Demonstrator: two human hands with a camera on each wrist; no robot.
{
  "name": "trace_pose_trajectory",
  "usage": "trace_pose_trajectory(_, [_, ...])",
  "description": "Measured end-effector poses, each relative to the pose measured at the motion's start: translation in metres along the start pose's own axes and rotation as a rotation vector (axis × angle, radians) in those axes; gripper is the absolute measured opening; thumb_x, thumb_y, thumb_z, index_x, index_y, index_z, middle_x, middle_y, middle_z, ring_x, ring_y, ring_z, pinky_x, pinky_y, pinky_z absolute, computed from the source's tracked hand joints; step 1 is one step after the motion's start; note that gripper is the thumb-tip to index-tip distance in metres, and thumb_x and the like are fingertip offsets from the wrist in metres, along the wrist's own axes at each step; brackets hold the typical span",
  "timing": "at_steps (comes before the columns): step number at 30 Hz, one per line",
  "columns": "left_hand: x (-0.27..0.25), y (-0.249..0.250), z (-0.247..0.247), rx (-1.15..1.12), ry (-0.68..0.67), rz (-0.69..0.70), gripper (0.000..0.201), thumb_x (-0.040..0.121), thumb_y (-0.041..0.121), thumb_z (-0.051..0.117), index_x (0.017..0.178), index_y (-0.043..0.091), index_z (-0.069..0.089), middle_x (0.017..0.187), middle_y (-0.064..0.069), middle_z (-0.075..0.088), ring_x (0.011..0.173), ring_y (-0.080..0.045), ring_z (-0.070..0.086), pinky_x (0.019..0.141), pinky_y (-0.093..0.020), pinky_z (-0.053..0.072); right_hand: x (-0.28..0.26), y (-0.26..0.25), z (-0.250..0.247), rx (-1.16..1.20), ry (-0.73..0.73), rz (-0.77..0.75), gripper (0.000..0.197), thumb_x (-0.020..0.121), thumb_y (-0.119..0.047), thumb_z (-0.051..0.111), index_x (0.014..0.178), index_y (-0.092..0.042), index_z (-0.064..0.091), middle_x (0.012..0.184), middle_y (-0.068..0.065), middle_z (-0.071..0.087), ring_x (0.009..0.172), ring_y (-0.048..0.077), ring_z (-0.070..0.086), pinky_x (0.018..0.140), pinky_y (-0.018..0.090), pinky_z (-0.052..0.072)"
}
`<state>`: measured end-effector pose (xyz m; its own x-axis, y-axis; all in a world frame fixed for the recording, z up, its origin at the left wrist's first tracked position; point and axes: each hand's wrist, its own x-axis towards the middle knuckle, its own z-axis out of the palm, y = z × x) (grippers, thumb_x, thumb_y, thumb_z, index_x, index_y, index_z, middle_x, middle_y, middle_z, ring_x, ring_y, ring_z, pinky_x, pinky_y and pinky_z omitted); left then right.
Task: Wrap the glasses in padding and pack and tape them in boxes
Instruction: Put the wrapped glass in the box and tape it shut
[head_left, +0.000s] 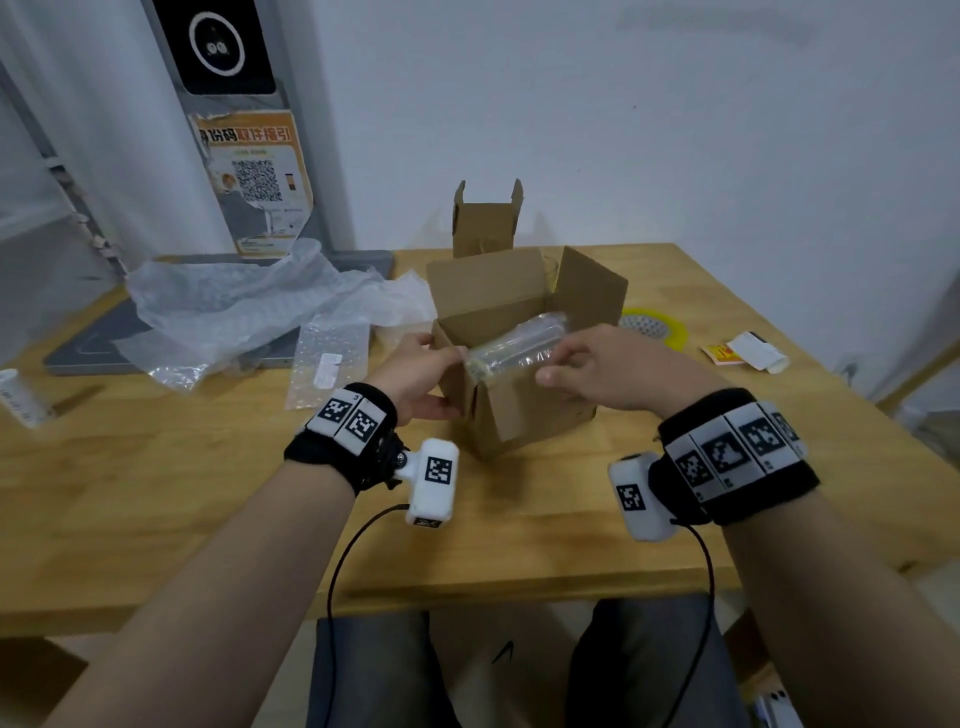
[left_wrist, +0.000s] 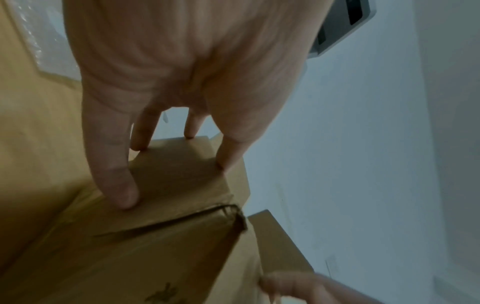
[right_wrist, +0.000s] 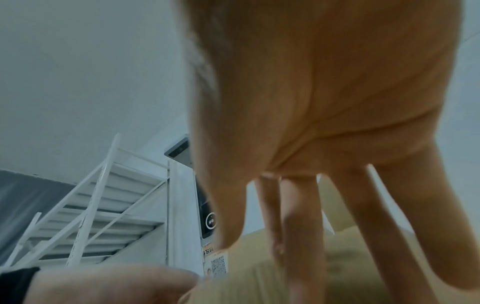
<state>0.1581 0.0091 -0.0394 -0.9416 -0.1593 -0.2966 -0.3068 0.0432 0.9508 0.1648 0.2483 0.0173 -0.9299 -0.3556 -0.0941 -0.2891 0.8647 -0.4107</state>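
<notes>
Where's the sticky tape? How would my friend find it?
Start at the big open cardboard box in the middle of the wooden table. Look just behind its right flap. The tape roll lies flat there, the only yellow ring on the table.

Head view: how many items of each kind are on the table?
Cardboard boxes: 2
Wrapped glasses: 1
Bubble wrap sheets: 2
Tape rolls: 1
Packets: 2
White tube: 1
Total: 9
</notes>
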Motion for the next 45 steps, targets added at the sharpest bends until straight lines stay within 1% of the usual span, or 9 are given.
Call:
trace_pose_trajectory(3, [0.001,-0.002,0.006,-0.027,0.003,-0.013,0.064,0.094,0.027,0.074,0.149,0.014,0.045,0.141,-0.014,0.05,0.105,-0.038,0.067,0.069,-0.045,0.064,0.005,-0.004,0.0,-0.01,0.168,0.056,0.037,0.096,-0.048,0.065,0.128,-0.03,0.067,0.121,0.001,0.072,0.111,0.021,0.066,0.097,0.036,0.053])
trace_pose_trajectory(6, [-0.001,0.002,-0.003,0.071,0.02,-0.009,0.042,0.097,0.031,0.07,0.135,0.016,0.059,0.136,-0.009,0.056,0.112,-0.039,0.064,0.072,-0.043,0.064,0.009,-0.016,-0.006,-0.007,0.272,0.043,0.047,0.096,-0.043,0.062,0.141,-0.032,0.057,0.134,0.005,0.064,0.119,0.029,0.061,0.098,0.04,0.052])
trace_pose_trajectory(10, [0.014,0.002,-0.052,0.151,0.279,0.073,0.021,0.097,0.025,0.064,0.116,0.016,0.067,0.129,-0.002,0.06,0.111,-0.023,0.055,0.08,-0.036,0.048,0.01,-0.042,-0.008,0.074,0.4,-0.112,0.056,0.099,-0.041,0.06,0.151,-0.036,0.04,0.095,-0.007,0.071,0.104,0.024,0.064,0.088,0.046,0.055])
trace_pose_trajectory(17, [0.045,-0.02,-0.116,0.183,0.463,-0.203,0.051,0.1,0.017,0.061,0.147,0.003,0.046,0.155,-0.017,0.044,0.136,-0.039,0.046,0.096,-0.045,0.041,0.031,-0.068,0.004,0.076,0.298,-0.161,0.044,0.1,-0.045,0.059,0.142,-0.04,0.049,0.098,-0.014,0.069,0.108,0.021,0.063,0.094,0.049,0.054])
trace_pose_trajectory(21, [0.06,-0.033,-0.113,0.198,0.437,-0.265,0.051,0.096,0.01,0.063,0.144,0.001,0.047,0.147,-0.021,0.05,0.129,-0.043,0.053,0.107,-0.054,0.047,0.042,-0.064,0.012,0.079,0.259,-0.149,0.041,0.098,-0.047,0.06,0.137,-0.041,0.054,0.098,-0.016,0.071,0.114,0.022,0.062,0.101,0.054,0.05])
trace_pose_trajectory(27, [0.067,-0.033,-0.103,0.02,0.532,-0.095,0.036,0.092,0.004,0.066,0.128,-0.001,0.062,0.126,-0.018,0.066,0.111,-0.036,0.063,0.095,-0.043,0.053,0.039,-0.05,0.008,0.112,0.26,-0.185,0.032,0.099,-0.041,0.063,0.13,-0.038,0.061,0.085,-0.017,0.072,0.103,0.013,0.064,0.097,0.047,0.054])
trace_pose_trajectory(32, [0.021,0.028,-0.079,-0.008,0.718,0.442,0.02,0.09,0.01,0.075,0.098,0.027,0.079,0.106,0.003,0.077,0.105,-0.011,0.07,0.098,-0.024,0.053,0.03,-0.045,-0.01,0.213,0.371,-0.273,0.024,0.098,-0.034,0.065,0.122,-0.036,0.067,0.092,-0.018,0.07,0.095,0.006,0.065,0.093,0.041,0.057])
trace_pose_trajectory(38, [-0.018,0.111,-0.021,0.359,0.488,0.824,0.023,0.089,0.008,0.068,0.094,0.029,0.074,0.086,0.017,0.071,0.082,0.003,0.067,0.079,-0.013,0.053,0.027,-0.034,-0.039,0.402,0.631,-0.369,0.021,0.095,-0.023,0.063,0.109,-0.035,0.073,0.102,-0.02,0.071,0.079,0.007,0.066,0.083,0.028,0.056])
trace_pose_trajectory(45, [-0.004,0.09,0.059,1.02,-0.066,0.728,0.025,0.094,0.004,0.065,0.093,0.026,0.075,0.089,0.014,0.067,0.092,-0.007,0.065,0.088,-0.023,0.052,0.035,-0.006,-0.054,0.269,0.588,-0.344,0.017,0.094,-0.024,0.063,0.096,-0.037,0.073,0.092,-0.023,0.07,0.085,0.006,0.066,0.082,0.025,0.052])
